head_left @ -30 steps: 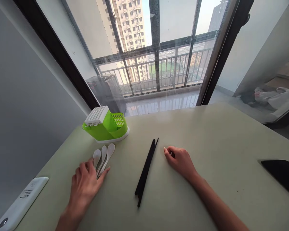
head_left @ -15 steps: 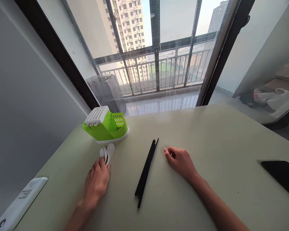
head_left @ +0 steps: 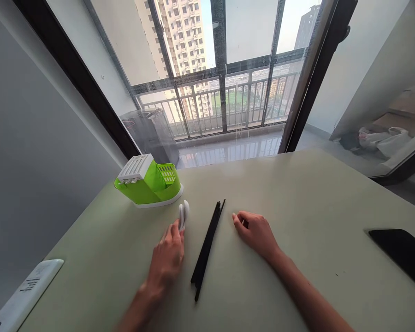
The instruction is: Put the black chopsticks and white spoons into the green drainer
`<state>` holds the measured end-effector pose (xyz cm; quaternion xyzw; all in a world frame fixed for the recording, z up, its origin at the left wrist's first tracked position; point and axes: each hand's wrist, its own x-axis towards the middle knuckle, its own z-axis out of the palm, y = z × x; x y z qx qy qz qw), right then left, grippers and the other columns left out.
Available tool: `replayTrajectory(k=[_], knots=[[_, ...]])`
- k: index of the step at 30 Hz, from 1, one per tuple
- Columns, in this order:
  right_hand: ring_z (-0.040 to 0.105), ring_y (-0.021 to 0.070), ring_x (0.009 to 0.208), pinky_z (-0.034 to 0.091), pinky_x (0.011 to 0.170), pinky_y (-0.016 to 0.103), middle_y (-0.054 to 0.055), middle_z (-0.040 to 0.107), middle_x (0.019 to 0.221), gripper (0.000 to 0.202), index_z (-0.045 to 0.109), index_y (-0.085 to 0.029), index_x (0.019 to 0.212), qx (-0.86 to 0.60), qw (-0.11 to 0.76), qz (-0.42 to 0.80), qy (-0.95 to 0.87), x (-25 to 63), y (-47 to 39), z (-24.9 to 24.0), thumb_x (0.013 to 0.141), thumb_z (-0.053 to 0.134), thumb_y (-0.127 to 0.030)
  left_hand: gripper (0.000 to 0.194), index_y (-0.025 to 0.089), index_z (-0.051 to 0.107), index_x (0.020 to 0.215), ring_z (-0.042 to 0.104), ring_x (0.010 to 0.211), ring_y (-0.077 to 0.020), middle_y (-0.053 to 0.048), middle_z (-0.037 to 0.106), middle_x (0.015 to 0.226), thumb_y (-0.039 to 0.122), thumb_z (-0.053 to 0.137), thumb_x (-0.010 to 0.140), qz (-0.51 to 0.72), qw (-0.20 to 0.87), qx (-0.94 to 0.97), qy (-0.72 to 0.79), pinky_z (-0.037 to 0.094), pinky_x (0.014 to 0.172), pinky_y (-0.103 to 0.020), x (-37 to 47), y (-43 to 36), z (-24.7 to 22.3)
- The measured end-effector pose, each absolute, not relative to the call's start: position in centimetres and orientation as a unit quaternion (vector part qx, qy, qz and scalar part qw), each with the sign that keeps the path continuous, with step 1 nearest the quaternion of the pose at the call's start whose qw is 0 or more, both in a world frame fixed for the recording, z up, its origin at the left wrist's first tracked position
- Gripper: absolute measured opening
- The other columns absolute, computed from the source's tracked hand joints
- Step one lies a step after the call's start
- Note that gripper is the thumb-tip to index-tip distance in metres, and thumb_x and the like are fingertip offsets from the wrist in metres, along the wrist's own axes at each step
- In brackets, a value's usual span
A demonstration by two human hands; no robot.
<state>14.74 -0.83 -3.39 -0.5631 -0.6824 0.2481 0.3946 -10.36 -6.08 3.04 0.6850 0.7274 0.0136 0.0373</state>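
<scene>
My left hand is closed round the handles of several white spoons, whose bowls point away from me and sit close together. Just right of that hand lies a bundle of black chopsticks, slanting across the table. My right hand rests on the table to the right of the chopsticks, its fingers curled and the fingertips together; I see nothing held in it. Beyond the spoons stands a green utensil holder with a white slotted top and a white base.
The pale table reaches to a glass door, with a balcony behind it. At the left edge lies a long white device. A flat black object is at the right edge.
My left hand has carried the spoons to the right, from in front of the holder toward the chopsticks. The spoons have drawn closer together. My right hand stays in place.
</scene>
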Motion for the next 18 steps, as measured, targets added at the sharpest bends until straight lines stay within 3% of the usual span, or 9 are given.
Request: replayTrajectory(k=[3, 6, 11, 15, 18], knots=[[0.046, 0.0148, 0.056, 0.034, 0.058, 0.029, 0.0, 0.057, 0.062, 0.049, 0.05, -0.023, 0.066, -0.558, 0.419, 0.289, -0.655, 14.8, -0.8, -3.1, 0.1, 0.043, -0.058, 0.04, 0.016, 0.045, 0.141, 0.069, 0.101, -0.0244, -0.015, 0.066, 0.124, 0.029, 0.026, 0.108, 0.076, 0.058, 0.726, 0.681, 0.054, 0.082, -0.036, -7.3, -5.9, 3.6], [0.056, 0.0171, 0.063, 0.043, 0.061, 0.029, 0.005, 0.069, 0.084, 0.044, 0.063, -0.022, 0.092, -0.562, 0.474, 0.346, -0.582, 15.1, -0.7, -2.7, 0.097, 0.048, -0.063, 0.038, 0.015, 0.046, 0.14, 0.068, 0.104, -0.0251, -0.014, 0.068, 0.118, 0.028, 0.029, 0.108, 0.095, 0.072, 0.765, 0.633, 0.055, 0.087, -0.038, -3.6, -5.7, 3.7], [0.067, 0.0228, 0.1, 0.055, 0.084, 0.035, 0.013, 0.068, 0.121, 0.052, 0.057, -0.021, 0.125, -0.525, 0.555, 0.409, -0.499, 15.8, -0.1, -2.8, 0.095, 0.052, -0.063, 0.033, 0.016, 0.049, 0.133, 0.067, 0.095, -0.0237, -0.013, 0.067, 0.109, 0.023, 0.031, 0.107, 0.106, 0.089, 0.817, 0.56, 0.056, 0.085, -0.039, 1.8, -5.3, 3.2], [0.07, 0.022, 0.099, 0.057, 0.085, 0.036, 0.01, 0.066, 0.127, 0.054, 0.05, -0.024, 0.132, -0.511, 0.555, 0.437, -0.49, 16.3, 0.5, -3.4, 0.091, 0.06, -0.057, 0.029, 0.016, 0.055, 0.117, 0.066, 0.093, -0.0235, -0.014, 0.067, 0.106, 0.016, 0.03, 0.104, 0.113, 0.123, 0.832, 0.53, 0.056, 0.085, -0.04, 4.4, -5.0, 2.8], [0.072, 0.0205, 0.091, 0.058, 0.081, 0.035, 0.008, 0.066, 0.124, 0.047, 0.051, -0.024, 0.127, -0.512, 0.551, 0.46, -0.471, 16.6, 0.7, -3.6, 0.089, 0.061, -0.049, 0.03, 0.011, 0.055, 0.119, 0.066, 0.102, -0.0273, -0.019, 0.065, 0.113, 0.008, 0.036, 0.095, 0.103, 0.14, 0.832, 0.527, 0.056, 0.093, -0.044, 5.4, -4.9, 2.2]])
